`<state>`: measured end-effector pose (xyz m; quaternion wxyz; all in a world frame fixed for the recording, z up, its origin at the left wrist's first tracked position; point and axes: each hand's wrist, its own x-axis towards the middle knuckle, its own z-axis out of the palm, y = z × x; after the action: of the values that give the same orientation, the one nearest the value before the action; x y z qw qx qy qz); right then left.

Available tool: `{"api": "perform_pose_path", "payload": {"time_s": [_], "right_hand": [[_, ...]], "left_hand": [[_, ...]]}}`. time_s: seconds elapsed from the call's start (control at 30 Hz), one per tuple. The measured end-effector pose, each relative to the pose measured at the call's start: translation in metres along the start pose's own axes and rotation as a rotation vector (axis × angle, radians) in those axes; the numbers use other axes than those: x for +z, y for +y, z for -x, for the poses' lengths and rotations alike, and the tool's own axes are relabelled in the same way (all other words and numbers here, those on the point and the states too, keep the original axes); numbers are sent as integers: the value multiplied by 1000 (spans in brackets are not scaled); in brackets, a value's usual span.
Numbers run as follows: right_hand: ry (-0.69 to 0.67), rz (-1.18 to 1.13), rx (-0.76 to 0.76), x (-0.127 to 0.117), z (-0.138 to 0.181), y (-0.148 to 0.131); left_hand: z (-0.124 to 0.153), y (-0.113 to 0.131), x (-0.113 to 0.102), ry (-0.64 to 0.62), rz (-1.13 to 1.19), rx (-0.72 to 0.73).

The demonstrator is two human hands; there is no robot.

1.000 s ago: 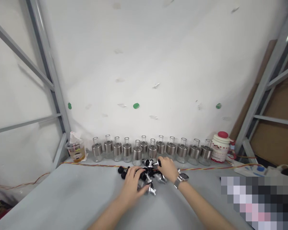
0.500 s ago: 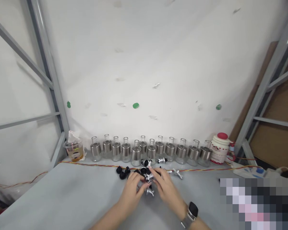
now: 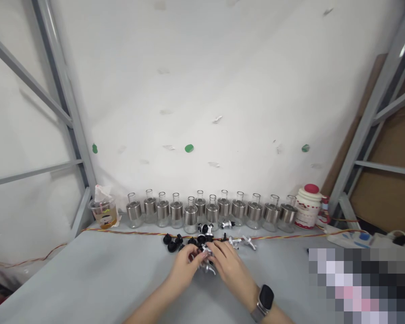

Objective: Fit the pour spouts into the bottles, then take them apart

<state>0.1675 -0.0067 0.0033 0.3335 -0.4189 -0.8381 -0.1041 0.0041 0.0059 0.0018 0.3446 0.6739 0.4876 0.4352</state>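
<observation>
My left hand (image 3: 185,266) and my right hand (image 3: 230,266) meet at the middle of the table, fingers curled together. Between their fingertips is a small silver pour spout (image 3: 206,249), partly hidden by the fingers. Just below it, another silver spout (image 3: 209,269) lies on the table. Black round stoppers (image 3: 172,246) are scattered left of and behind my left hand. Beyond my right fingers lie more silver spouts, one (image 3: 249,242) off to the right and one with a black end (image 3: 227,224) near the bottles.
Several clear glass bottles with metal bands (image 3: 191,215) stand in a row along the wall. A plastic cup (image 3: 104,215) is at the left end, a white jar with a red lid (image 3: 307,207) at the right. Twisted wire (image 3: 138,232) crosses the grey table (image 3: 87,270); a power strip (image 3: 347,236) lies right.
Both hands have stayed over the pile and drawn closer round the silver spout. My right fingers have curled in, uncovering spouts behind them. The view has shifted slightly.
</observation>
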Motion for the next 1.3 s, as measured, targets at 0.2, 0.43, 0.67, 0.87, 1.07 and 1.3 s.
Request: {"api": "perform_pose_path", "payload": {"time_s": [0.2, 0.43, 0.67, 0.87, 1.07, 1.3], "right_hand": [[9, 118, -8, 5, -1, -5], [81, 100, 76, 14, 1, -8], [83, 91, 117, 15, 1, -11], [83, 86, 130, 14, 2, -13], [106, 41, 130, 15, 1, -16], [185, -52, 409, 10, -1, 20]], "left_hand": [[-5, -2, 3, 0, 97, -55], [-6, -2, 4, -8, 130, -58], [-7, -5, 6, -15, 184, -55], [-8, -3, 5, -17, 212, -77], [-8, 1, 2, 3, 226, -98], [-5, -1, -7, 51, 83, -35]]}}
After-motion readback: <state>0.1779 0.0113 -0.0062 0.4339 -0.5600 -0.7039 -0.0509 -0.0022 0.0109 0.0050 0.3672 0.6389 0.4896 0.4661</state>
